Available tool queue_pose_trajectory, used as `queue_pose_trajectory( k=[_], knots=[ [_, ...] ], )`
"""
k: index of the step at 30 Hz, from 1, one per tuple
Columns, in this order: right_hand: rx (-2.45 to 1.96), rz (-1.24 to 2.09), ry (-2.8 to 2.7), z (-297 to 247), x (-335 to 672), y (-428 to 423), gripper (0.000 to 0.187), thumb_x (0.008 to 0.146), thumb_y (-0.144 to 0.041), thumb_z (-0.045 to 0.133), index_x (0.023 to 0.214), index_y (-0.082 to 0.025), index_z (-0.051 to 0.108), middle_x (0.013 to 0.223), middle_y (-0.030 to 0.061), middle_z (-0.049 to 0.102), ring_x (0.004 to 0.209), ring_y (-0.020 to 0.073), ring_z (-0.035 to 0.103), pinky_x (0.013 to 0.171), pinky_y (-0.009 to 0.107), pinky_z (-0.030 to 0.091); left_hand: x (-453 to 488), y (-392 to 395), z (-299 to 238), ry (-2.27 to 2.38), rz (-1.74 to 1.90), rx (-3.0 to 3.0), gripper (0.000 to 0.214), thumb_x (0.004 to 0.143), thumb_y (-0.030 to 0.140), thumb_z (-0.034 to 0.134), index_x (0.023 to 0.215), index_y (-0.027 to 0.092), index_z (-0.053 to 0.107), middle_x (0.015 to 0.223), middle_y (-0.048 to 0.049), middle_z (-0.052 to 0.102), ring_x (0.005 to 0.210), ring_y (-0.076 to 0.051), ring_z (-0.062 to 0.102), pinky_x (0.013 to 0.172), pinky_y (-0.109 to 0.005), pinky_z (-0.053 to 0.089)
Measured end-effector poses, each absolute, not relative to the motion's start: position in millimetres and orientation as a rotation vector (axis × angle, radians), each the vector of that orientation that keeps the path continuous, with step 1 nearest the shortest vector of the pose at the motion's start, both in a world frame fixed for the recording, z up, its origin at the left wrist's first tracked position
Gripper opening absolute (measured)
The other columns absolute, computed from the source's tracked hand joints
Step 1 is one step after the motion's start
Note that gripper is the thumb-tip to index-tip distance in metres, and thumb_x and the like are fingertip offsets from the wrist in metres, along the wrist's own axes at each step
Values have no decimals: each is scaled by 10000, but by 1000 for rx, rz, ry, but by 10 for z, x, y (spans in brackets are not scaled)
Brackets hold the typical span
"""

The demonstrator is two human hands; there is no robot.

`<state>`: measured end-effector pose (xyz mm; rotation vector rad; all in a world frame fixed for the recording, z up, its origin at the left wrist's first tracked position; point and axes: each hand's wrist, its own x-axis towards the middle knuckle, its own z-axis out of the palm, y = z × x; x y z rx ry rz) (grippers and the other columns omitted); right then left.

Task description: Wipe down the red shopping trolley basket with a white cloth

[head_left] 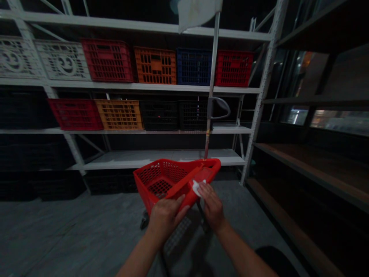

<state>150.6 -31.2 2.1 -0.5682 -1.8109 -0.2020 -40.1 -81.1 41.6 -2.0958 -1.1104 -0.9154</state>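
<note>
With left hand [165, 216], we're curling fingers over red shopping cart [184, 181] nearside, likely steadying it; right hand [212, 206] pinching white cloth [196, 188].

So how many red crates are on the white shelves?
3. In the upper row, one red crate sits beside a white smiley crate and another right of the blue crate. The third is in the row below, left of the yellow crate. Shadows may hide more.

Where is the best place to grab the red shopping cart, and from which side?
Probably the near rim, from the person's side: this long edge of the red shopping cart faces them, and the left hand rests on it, leaving room beside the white cloth.
</note>
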Motion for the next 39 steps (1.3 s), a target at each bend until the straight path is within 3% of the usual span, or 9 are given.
queue_pose_trajectory(
  k=[6, 12, 17, 21, 25, 28, 33, 39],
  knots=[
    [-820, -245, -1499, -31, 1896, 221, 407, 854, -105, 289, 1151, -182, 558, 1141, 91, 590, 1146, 187, 473, 967, 447, 380, -373, -806, 431, -1052, -973, -2043, 332, 808, 405, 469, 945, 144, 623, 594, -15, 657, 539, -128, 600, 546, -240, 460],
    [-912, 27, -1307, 34, 1978, 127, 267, 814, -225, 460, 1012, -184, 633, 1048, 102, 593, 1013, 210, 524, 881, 408, 423, -400, -801, 436, -1063, -994, -2049, 312, 799, 387, 492, 956, 152, 623, 611, -14, 662, 551, -123, 604, 563, -236, 469],
    [-732, 515, -1251, 81, 1739, -21, 313, 834, -324, 434, 1060, -179, 596, 1151, 108, 476, 956, 183, 534, 703, 285, 489, -432, -818, 429, -1068, -989, -2061, 315, 793, 392, 501, 964, 157, 620, 612, -8, 658, 556, -124, 605, 561, -238, 468],
    [-840, 468, -1133, 117, 1675, 99, 261, 738, -323, 551, 932, -166, 629, 1061, 92, 472, 890, 172, 526, 657, 260, 480, -456, -820, 438, -1063, -969, -2091, 327, 793, 402, 494, 972, 158, 616, 613, -7, 657, 561, -126, 606, 555, -239, 467],
    [-957, 366, -1039, 202, 1769, 393, 235, 701, -310, 522, 835, -138, 609, 913, 84, 525, 818, 177, 527, 691, 292, 459, -450, -809, 448, -1054, -978, -2109, 335, 800, 402, 483, 972, 147, 615, 609, -14, 655, 560, -122, 605, 566, -234, 472],
    [-1008, 410, -934, 210, 1748, 457, 244, 718, -331, 486, 831, -128, 562, 846, 86, 553, 769, 181, 539, 687, 301, 451, -432, -801, 448, -1054, -990, -2110, 332, 798, 398, 487, 969, 145, 617, 611, -18, 657, 562, -121, 606, 569, -231, 474],
    [-949, 588, -910, 18, 1275, -90, 206, 811, -349, 423, 882, -167, 487, 748, 36, 547, 577, 125, 515, 531, 234, 439, -417, -795, 447, -1046, -1013, -2087, 314, 796, 393, 491, 950, 155, 625, 618, -21, 665, 559, -120, 609, 569, -229, 476],
    [-878, 547, -984, -115, 918, -416, 167, 807, -333, 489, 873, -179, 491, 827, 33, 537, 779, 147, 537, 706, 257, 448, -408, -812, 458, -1053, -971, -2096, 320, 814, 392, 463, 960, 156, 623, 590, -16, 655, 538, -123, 601, 528, -228, 462]
  ],
)
